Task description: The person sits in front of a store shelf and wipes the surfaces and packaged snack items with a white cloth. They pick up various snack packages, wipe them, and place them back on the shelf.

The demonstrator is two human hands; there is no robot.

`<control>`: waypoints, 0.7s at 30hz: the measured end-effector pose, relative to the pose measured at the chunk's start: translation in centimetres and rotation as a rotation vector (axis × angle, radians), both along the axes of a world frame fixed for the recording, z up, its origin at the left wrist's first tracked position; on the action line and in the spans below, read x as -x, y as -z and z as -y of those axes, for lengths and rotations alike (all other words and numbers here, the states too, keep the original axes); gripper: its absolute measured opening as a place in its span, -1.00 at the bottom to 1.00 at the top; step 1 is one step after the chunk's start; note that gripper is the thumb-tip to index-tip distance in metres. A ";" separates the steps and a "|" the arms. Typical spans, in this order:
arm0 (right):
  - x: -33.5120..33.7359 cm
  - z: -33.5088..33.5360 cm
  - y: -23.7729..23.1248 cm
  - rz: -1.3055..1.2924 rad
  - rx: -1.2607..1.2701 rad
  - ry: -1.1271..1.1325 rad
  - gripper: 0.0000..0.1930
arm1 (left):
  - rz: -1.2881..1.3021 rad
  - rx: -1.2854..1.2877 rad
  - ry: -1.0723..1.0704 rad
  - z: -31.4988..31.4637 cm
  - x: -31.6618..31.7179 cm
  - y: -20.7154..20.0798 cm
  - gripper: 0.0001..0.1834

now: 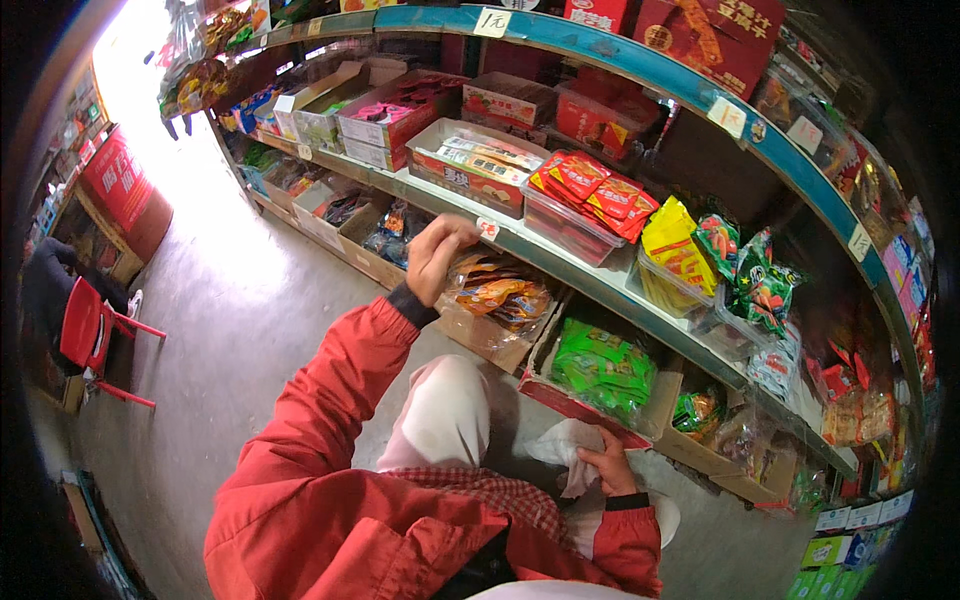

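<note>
My left hand (440, 258) is raised at the front edge of the lower shelf (395, 182), its fingers curled together close to a small price tag (487, 229). Whatever those fingers hold, if anything, is hidden. Just beside that hand, a cardboard box holds orange snack packets (505, 295) in clear plastic. Down by my knee, my right hand (606, 464) grips a crumpled white cloth (566, 446). Near it stands a box of bright green packets (602, 368).
Red packets (592, 190) and yellow packets (676, 240) fill plastic tubs on the shelf. A blue-edged upper shelf (590, 38) curves overhead. On the left, a red chair (84, 325) stands on the grey floor (230, 300), near a large red carton (125, 195).
</note>
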State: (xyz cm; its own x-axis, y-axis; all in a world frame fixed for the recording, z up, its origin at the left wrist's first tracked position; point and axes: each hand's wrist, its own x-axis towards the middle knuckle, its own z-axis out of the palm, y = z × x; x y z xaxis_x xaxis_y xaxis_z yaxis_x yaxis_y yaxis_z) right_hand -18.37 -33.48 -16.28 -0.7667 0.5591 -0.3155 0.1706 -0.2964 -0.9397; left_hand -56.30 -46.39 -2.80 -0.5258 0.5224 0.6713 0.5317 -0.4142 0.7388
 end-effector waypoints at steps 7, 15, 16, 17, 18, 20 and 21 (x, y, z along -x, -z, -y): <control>-2.2 -0.1 -0.4 -0.018 0.089 0.048 -0.52 | -0.109 0.023 -0.024 -8.2 -1.0 -4.7 -0.85; -3.6 0.1 0.0 -0.008 0.032 0.039 -0.50 | -0.780 0.265 -0.232 -13.9 0.6 -5.7 -0.57; -3.8 0.1 0.1 -0.011 0.028 0.025 -0.49 | -0.814 0.247 -0.243 -14.5 0.7 -5.7 -0.56; -3.9 0.1 0.2 0.001 0.031 0.030 -0.49 | -0.840 0.264 -0.258 -15.1 0.8 -5.8 -0.55; -4.0 0.0 0.3 0.005 0.032 0.031 -0.49 | -0.863 0.288 -0.273 -15.7 0.9 -5.9 -0.54; -4.2 -0.1 0.4 0.022 -0.016 0.035 -0.50 | -0.910 0.363 -0.264 -16.8 0.7 -6.0 -0.51; -4.2 -0.2 0.5 0.037 -0.063 0.036 -0.50 | -0.927 0.392 -0.270 -17.3 0.4 -6.0 -0.50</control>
State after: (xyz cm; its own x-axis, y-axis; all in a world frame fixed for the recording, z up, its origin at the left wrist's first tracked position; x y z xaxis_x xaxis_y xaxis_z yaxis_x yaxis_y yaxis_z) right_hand -14.15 -33.32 -16.80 -0.7344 0.6056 -0.3065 0.1960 -0.2431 -0.9500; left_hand -56.73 -29.09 3.23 -0.0222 0.7329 0.6800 0.9986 -0.0162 0.0501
